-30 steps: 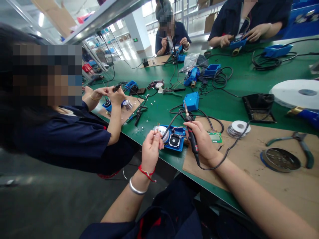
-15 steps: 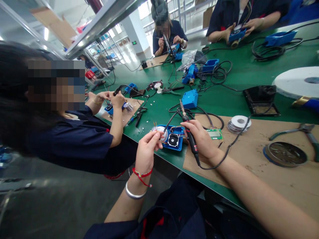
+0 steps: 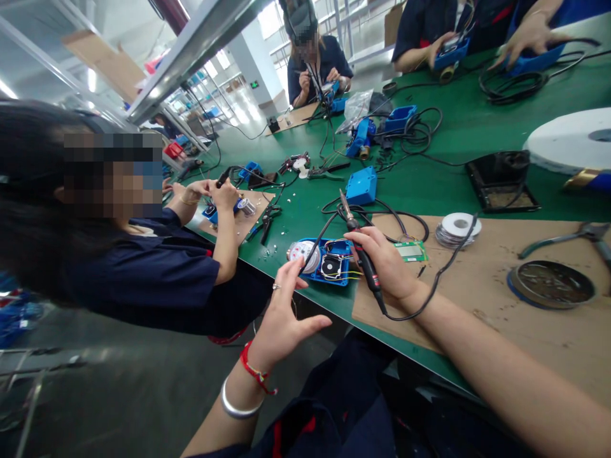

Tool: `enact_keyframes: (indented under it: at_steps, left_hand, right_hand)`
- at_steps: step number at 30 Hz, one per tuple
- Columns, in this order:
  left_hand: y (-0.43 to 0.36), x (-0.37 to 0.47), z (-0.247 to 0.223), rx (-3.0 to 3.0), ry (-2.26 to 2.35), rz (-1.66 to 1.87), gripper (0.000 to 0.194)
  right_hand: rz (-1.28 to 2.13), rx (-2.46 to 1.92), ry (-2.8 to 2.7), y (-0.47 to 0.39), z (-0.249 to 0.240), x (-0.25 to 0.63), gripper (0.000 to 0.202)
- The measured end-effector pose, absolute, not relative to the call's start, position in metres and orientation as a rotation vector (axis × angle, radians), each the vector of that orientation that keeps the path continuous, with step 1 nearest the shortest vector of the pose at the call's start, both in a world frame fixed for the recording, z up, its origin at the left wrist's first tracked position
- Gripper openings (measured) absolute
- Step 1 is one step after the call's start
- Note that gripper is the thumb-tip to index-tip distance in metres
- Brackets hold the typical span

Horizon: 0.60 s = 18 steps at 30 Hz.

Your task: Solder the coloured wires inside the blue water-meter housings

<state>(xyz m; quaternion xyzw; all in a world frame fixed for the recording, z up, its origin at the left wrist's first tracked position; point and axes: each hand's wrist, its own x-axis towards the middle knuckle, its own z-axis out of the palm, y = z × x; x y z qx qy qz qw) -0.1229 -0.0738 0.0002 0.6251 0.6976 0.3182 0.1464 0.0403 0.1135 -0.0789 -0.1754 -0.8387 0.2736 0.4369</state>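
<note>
My right hand (image 3: 389, 264) is closed around a soldering iron (image 3: 365, 257), its bare metal tip pointing up and away over the bench. Just left of it, my left hand (image 3: 284, 318) is open, thumb spread from the fingers. Its fingertips reach the near left side of a blue device housing (image 3: 347, 278); whether they touch it I cannot tell. Inside the housing sit a round clear-covered part (image 3: 304, 256) and a black-and-white square part (image 3: 331, 266), with thin wires sticking out to the right. A small green circuit board (image 3: 411, 251) lies behind my right hand.
On the cardboard (image 3: 496, 254) are a solder spool (image 3: 459, 230), a round tin (image 3: 551, 284) and pliers (image 3: 568, 238). An iron stand (image 3: 503, 181), a blue cover (image 3: 361, 185) and looped black cable are farther back. A co-worker (image 3: 143, 273) sits close on the left; others work across the green bench.
My left hand has opened from a pinch on thin wires and dropped slightly. The wires now extend right from the housing. My right hand keeps the iron almost still. A co-worker's hand reached a blue case.
</note>
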Motion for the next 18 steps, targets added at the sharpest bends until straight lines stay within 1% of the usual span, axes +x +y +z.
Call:
enact_keyframes:
  at_steps: [1,4,6,9,12,15,18]
  left_hand:
    - [-0.077,-0.123,-0.002,1.887,2.019,0.825,0.093]
    - [-0.077,-0.120,-0.010,2.112,2.031,0.690,0.074]
    - [-0.069,-0.117,-0.015,2.206,2.015,0.698,0.067]
    - [-0.052,-0.109,-0.018,2.316,1.941,0.716,0.063]
    - [-0.037,-0.101,-0.016,2.339,1.800,0.743,0.044]
    - [-0.032,-0.098,-0.012,2.092,1.760,0.956,0.029]
    - [-0.029,-0.106,-0.009,1.549,1.846,1.273,0.027]
  right_hand:
    - [0.683,-0.435,-2.086,0.114,-0.080,0.040,0.045]
    - [0.692,-0.437,-2.075,0.114,-0.081,0.039,0.044]
    - [0.696,-0.435,-2.065,0.113,-0.080,0.040,0.044]
    - [0.698,-0.436,-2.060,0.113,-0.081,0.040,0.044]
    - [0.692,-0.441,-2.070,0.114,-0.083,0.040,0.043]
    - [0.688,-0.450,-2.081,0.116,-0.086,0.040,0.043]
    - [0.692,-0.444,-2.087,0.116,-0.087,0.040,0.043]
